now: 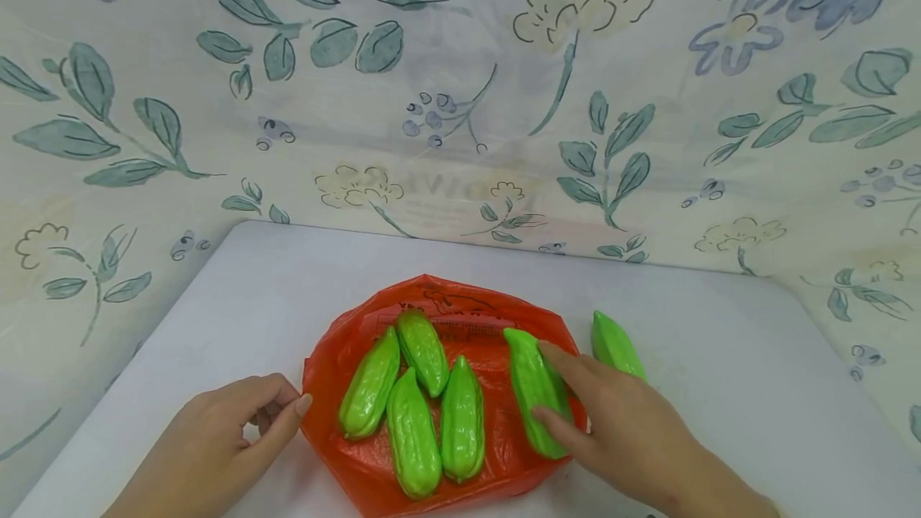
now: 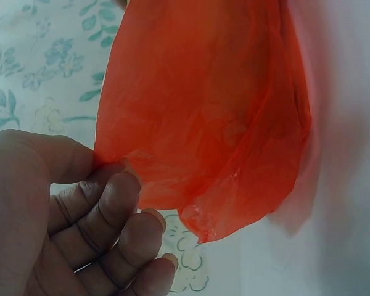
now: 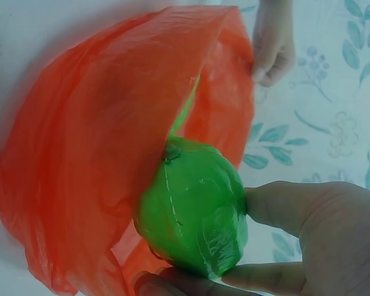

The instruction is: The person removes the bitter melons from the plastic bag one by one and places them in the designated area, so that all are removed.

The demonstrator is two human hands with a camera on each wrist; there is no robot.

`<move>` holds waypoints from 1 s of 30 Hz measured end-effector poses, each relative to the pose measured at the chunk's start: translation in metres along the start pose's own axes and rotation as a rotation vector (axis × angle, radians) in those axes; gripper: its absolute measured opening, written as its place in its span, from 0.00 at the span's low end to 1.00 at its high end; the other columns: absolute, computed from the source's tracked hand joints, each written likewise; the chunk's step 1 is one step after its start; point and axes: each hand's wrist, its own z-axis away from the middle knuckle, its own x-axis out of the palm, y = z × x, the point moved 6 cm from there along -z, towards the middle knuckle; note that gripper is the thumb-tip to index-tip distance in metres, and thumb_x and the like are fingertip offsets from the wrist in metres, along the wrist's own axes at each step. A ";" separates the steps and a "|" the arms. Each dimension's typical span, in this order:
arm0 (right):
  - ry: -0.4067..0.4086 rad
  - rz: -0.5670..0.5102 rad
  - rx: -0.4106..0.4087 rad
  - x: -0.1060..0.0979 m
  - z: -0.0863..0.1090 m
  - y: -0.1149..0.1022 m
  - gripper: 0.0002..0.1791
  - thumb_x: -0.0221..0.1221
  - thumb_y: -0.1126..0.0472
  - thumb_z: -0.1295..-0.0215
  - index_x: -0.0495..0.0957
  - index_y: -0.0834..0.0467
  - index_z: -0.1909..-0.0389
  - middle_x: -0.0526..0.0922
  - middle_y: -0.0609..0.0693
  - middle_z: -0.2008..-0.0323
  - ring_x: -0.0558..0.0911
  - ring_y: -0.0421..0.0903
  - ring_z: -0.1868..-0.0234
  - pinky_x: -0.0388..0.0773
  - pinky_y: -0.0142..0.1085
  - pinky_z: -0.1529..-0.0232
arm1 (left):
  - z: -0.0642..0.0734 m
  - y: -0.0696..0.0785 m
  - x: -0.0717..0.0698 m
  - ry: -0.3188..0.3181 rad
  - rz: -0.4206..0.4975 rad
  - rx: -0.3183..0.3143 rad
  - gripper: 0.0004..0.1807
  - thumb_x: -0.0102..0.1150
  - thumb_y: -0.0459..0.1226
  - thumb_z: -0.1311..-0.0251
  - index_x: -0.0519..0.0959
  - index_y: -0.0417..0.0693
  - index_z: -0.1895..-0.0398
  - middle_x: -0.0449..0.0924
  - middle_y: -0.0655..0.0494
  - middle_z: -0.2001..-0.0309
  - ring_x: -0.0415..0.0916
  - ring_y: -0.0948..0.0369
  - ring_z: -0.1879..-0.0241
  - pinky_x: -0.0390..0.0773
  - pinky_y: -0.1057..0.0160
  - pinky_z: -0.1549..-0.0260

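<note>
A red plastic bag lies with its mouth wide, and several glossy green ridged gourds rest inside it. At the bag's left rim, my left hand pinches the thin plastic between thumb and finger. My right hand grips another green gourd over the bag's right side. Thumb and fingers lie on opposite sides of that gourd in the right wrist view. Part of its far side is hidden by the hand and bag edge.
One more green gourd lies on the white table just beyond my right hand, partly hidden by it. A floral-patterned cloth rises behind the table and along its sides.
</note>
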 end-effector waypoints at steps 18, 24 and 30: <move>-0.055 -0.042 0.163 -0.008 0.015 0.026 0.43 0.71 0.37 0.38 0.68 0.44 0.24 0.83 0.43 0.41 0.85 0.41 0.51 0.87 0.39 0.58 | 0.000 0.000 0.000 -0.005 0.008 0.002 0.07 0.67 0.42 0.30 0.80 0.65 0.67 0.73 0.78 0.76 0.71 0.73 0.72 0.78 0.67 0.70; -0.048 -0.036 0.180 -0.010 0.021 0.035 0.45 0.71 0.36 0.38 0.67 0.47 0.23 0.84 0.43 0.44 0.85 0.42 0.51 0.87 0.39 0.58 | 0.000 0.001 -0.001 0.023 0.017 0.033 0.09 0.68 0.41 0.31 0.79 0.66 0.68 0.73 0.79 0.76 0.71 0.73 0.72 0.77 0.67 0.71; -0.044 -0.043 0.227 -0.013 0.027 0.044 0.46 0.72 0.38 0.39 0.67 0.47 0.23 0.83 0.45 0.43 0.84 0.43 0.51 0.87 0.39 0.58 | 0.000 0.002 -0.001 0.030 0.016 0.035 0.09 0.68 0.40 0.32 0.79 0.66 0.68 0.73 0.78 0.76 0.71 0.73 0.72 0.77 0.67 0.71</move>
